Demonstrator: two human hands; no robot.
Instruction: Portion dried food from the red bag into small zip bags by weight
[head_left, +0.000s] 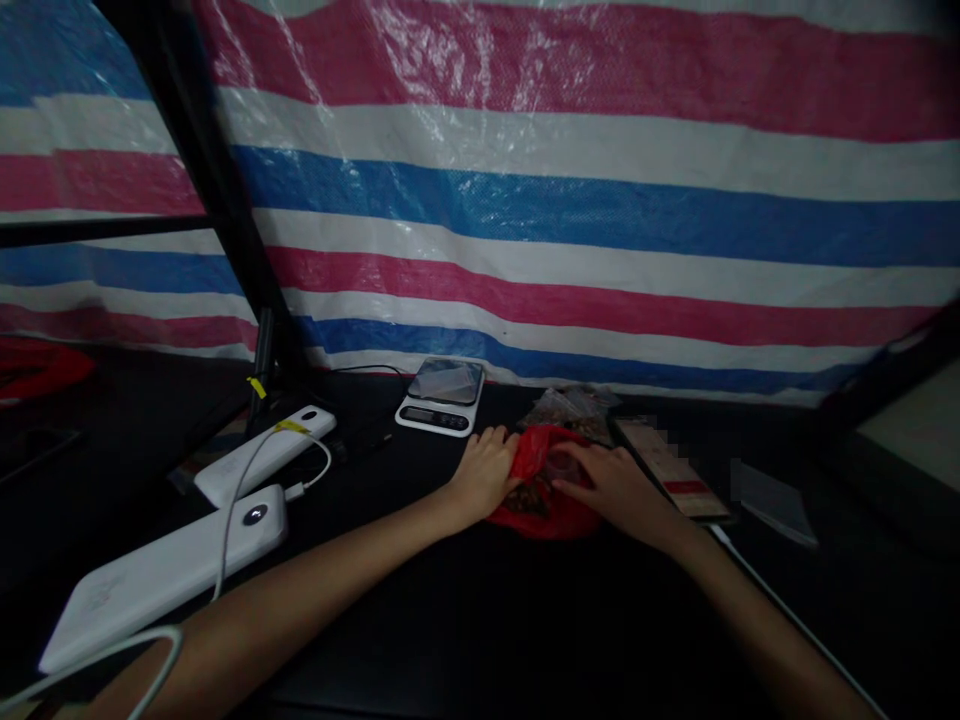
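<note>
A red plastic bag (pixel 555 522) lies opened on the black table, with small brownish pieces (pixel 531 497) inside it. My left hand (pixel 484 478) grips the bag's left rim, fingers bent over the edge. From the right, my right hand (pixel 616 490) reaches over the bag's mouth, thumb and forefinger curled around a small see-through plastic thing (pixel 562 468); its exact kind is too dim to tell. Right behind the bag are clear plastic bags (pixel 564 408) with brownish contents. A white kitchen scale (pixel 439 415) stands beyond my left hand, a flat clear piece on its plate.
Two white power banks (pixel 172 575) with cables lie at the left. A phone-like slab (pixel 671 470) with a white cable (pixel 795 615) is right of the bag, beside a flat clear bag (pixel 776 503). A striped plastic sheet (pixel 570 220) hangs behind; a dark metal post (pixel 202 170) slants at left.
</note>
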